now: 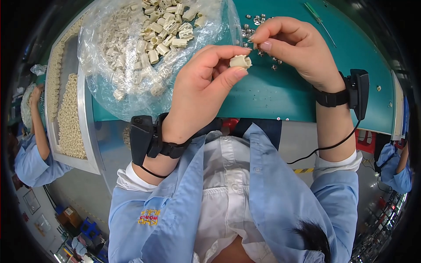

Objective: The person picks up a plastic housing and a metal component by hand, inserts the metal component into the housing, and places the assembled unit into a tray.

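Observation:
My left hand point(199, 85) is closed, its thumb and forefinger pinching a short cream plastic sleeve point(239, 62) with a hollow end turned to the right. Just above and to the right, my right hand point(300, 48) is also closed, thumb and forefinger pressed together. Whatever lies between those fingertips is too small and hidden to name. The two hands are close but apart. Small shiny metal pieces point(274, 67), which look like nuts, lie scattered under and beside my right hand. Left of my left hand is a clear plastic bag point(98, 52) spread open, with many similar cream sleeves point(169, 26) in it.
A green mat point(364, 83) covers the table. A thin green-handled screwdriver point(314, 13) lies at the far right. On the left stands a metal-edged tray point(86, 114) with rows of cream parts point(70, 127). Other people in blue sleeves are at both sides.

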Motion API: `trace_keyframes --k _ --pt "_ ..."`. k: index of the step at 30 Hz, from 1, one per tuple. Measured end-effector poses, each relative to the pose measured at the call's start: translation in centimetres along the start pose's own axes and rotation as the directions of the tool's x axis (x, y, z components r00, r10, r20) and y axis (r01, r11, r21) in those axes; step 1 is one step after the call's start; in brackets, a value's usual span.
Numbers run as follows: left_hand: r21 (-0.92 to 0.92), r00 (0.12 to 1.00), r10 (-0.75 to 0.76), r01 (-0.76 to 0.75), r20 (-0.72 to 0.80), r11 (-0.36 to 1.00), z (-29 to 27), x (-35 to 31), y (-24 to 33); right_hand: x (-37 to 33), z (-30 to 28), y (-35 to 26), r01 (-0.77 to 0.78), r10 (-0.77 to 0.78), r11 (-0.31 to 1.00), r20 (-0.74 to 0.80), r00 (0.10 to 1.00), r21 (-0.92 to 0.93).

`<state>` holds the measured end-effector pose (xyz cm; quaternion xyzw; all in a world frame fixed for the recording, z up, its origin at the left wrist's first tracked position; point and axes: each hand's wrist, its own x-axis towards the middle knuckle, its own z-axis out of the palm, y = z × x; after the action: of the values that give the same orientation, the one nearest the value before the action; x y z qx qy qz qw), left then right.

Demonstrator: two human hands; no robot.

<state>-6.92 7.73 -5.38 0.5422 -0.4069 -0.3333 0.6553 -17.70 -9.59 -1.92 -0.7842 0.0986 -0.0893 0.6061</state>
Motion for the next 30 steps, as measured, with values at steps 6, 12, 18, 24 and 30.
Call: trace_keyframes --k 6,12,18,24,30 --pt "-0.149 0.998 0.001 -0.01 -0.059 0.989 0.4 0.0 0.0 0.1 1.2 -1.1 0.048 -0.056 0.991 0.06 0.997 0.129" --pt "0.013 0.998 -0.053 0.052 0.038 0.999 -0.1 -0.1 0.2 0.1 1.9 -0.5 0.109 -0.114 0.987 0.045 0.992 0.115" --pt "-0.105 0.998 -0.057 0.06 0.025 0.993 -0.1 -0.1 0.4 -0.1 2.0 -0.8 0.102 -0.106 0.992 0.043 0.993 0.071" --pt "-0.118 0.999 -0.042 0.038 -0.032 0.992 0.2 -0.1 -0.1 -0.2 2.3 -0.8 0.11 -0.111 0.994 0.077 0.991 0.027" --pt "-0.16 0.999 -0.017 0.01 -0.039 0.987 0.2 -0.1 -0.1 -0.1 2.3 -0.7 0.108 -0.11 0.994 0.134 0.985 0.021"
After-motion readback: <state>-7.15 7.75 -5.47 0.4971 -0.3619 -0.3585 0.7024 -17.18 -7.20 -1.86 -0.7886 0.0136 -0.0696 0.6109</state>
